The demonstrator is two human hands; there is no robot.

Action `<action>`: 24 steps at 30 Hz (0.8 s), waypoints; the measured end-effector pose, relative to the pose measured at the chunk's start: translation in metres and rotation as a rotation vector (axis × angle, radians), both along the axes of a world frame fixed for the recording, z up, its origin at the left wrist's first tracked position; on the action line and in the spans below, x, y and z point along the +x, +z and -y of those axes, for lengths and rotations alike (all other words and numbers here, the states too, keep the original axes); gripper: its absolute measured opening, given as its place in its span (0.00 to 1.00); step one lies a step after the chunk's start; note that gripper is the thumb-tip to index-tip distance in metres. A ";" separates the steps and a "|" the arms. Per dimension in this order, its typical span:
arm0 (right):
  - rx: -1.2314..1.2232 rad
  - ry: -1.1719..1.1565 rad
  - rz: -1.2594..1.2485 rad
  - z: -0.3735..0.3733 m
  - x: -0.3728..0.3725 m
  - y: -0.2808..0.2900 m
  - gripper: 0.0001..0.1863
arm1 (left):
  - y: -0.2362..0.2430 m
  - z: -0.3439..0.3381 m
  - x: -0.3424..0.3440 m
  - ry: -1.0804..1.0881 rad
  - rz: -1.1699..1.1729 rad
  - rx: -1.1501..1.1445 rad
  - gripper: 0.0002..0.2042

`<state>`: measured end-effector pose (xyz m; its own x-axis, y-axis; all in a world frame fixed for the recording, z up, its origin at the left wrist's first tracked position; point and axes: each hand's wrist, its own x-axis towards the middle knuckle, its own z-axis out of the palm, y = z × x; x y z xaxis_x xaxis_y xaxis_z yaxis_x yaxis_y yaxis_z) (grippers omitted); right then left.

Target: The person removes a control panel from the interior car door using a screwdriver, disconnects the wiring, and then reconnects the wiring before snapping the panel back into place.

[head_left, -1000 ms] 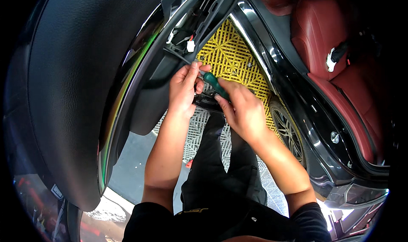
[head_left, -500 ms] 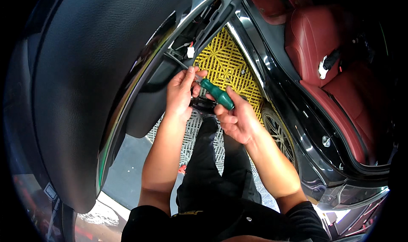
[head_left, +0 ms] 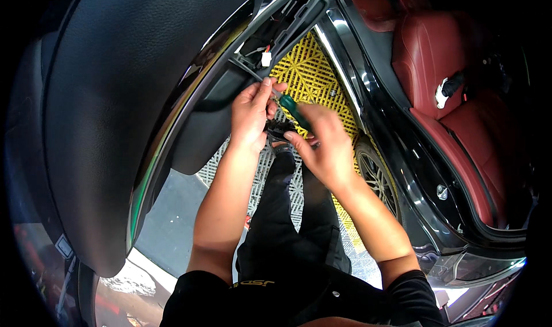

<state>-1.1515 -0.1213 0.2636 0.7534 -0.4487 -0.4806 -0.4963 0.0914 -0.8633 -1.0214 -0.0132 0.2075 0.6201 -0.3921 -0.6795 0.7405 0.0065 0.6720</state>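
A green-handled screwdriver (head_left: pixel 292 108) lies slantwise between my hands, its shaft pointing up and left to the dark door trim (head_left: pixel 221 91). My left hand (head_left: pixel 249 117) pinches the shaft near the trim; its tip is hidden from me. Over the handle's rear end curls my right hand (head_left: pixel 328 146), back of the hand upward and slightly blurred. Just above my left fingertips, a white plug connector (head_left: pixel 266 58) with a red wire hangs from the opening in the door.
The big black door panel (head_left: pixel 138 74) fills the left. To the right are the car's black sill (head_left: pixel 397 137), a wheel (head_left: pixel 376 177) and red seats (head_left: pixel 425 68). Yellow floor grating (head_left: pixel 313 68) shows below, with my legs standing over grey grating.
My right hand has rolled over on the screwdriver handle, from palm showing to back upward, covering more of it. My left hand still holds the shaft; the view has shifted slightly.
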 end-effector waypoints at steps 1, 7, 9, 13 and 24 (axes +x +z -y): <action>-0.155 0.062 0.019 -0.002 0.000 -0.001 0.21 | 0.000 0.001 0.000 0.021 -0.004 -0.001 0.16; 0.777 -0.263 -0.142 0.006 0.003 0.000 0.22 | 0.006 0.001 0.000 0.036 -0.010 -0.006 0.15; 0.512 -0.193 -0.053 0.000 -0.002 0.001 0.22 | 0.005 0.001 -0.001 0.039 0.004 -0.001 0.15; -0.744 0.250 0.175 -0.002 -0.007 -0.006 0.23 | 0.001 0.002 -0.001 0.056 0.019 -0.020 0.15; 0.167 -0.115 -0.146 -0.013 0.004 0.006 0.21 | 0.003 0.002 0.000 0.065 0.026 -0.005 0.16</action>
